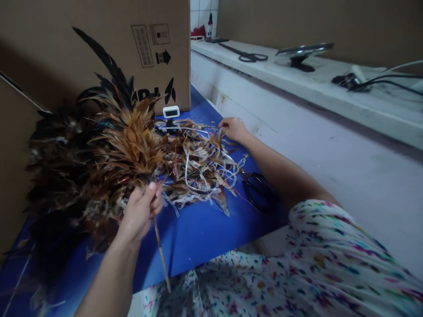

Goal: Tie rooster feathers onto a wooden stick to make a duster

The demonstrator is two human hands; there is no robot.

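Note:
My left hand (pixel 140 211) is closed around a thin wooden stick (pixel 161 251), just below brown and black feathers fanned out at its top, like a feather duster (pixel 132 143). The bare end of the stick points down toward my lap. At the far right edge of a pile of loose feathers (pixel 198 154), the fingers of my right hand (pixel 234 129) are pinched together; what they hold, if anything, is too small to name. Clear plastic strips (pixel 201 191) and red thread lie tangled in that pile. Black-handled scissors (pixel 259 191) rest beneath my right forearm.
A large cardboard box (pixel 99 26) stands behind the blue table (pixel 198 237). A small white device with a dark display (pixel 171 112) sits before it. More dark feathers (pixel 56 163) cover the left side. The wall ledge carries scissors (pixel 253 57), a device on a stand (pixel 304 50) and cables (pixel 376 82).

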